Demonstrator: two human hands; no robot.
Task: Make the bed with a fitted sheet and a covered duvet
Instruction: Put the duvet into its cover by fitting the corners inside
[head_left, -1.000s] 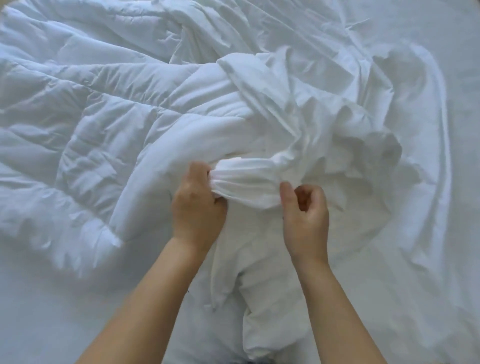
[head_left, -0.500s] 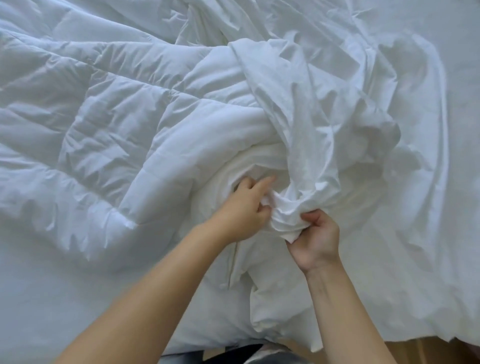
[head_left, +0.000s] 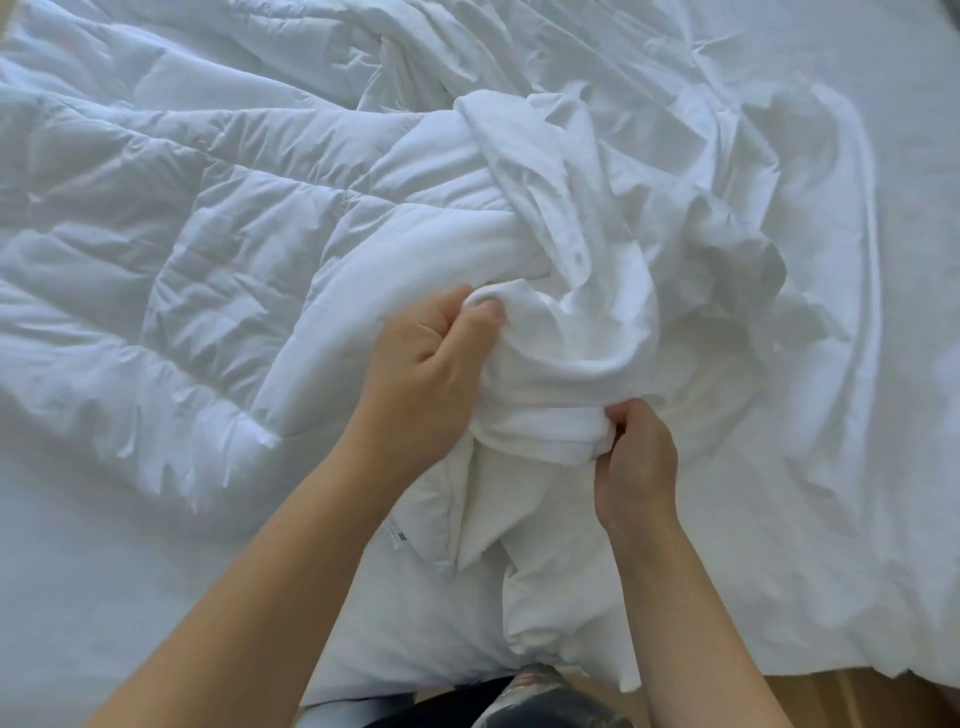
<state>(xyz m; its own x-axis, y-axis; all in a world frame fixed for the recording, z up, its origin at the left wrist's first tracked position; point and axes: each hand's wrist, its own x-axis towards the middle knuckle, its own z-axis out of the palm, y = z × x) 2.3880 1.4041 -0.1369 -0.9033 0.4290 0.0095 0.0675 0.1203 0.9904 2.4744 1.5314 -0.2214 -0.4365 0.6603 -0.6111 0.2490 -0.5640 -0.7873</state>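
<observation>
View: head
Landmark: duvet cover (head_left: 571, 332), white, bunched in thick folds
Left hand (head_left: 431, 374): fingers curled, gripping the cover's upper-left fold
Right hand (head_left: 636, 467): thumb and fingers pinching the cover's gathered lower-right edge
Duvet (head_left: 208, 234): quilted, white, spread left of the cover, one corner running under its folds
Fitted sheet (head_left: 78, 571): flat, lower left of the cover
Care label (head_left: 396, 535): just below-left of the cover, at the duvet's edge
</observation>
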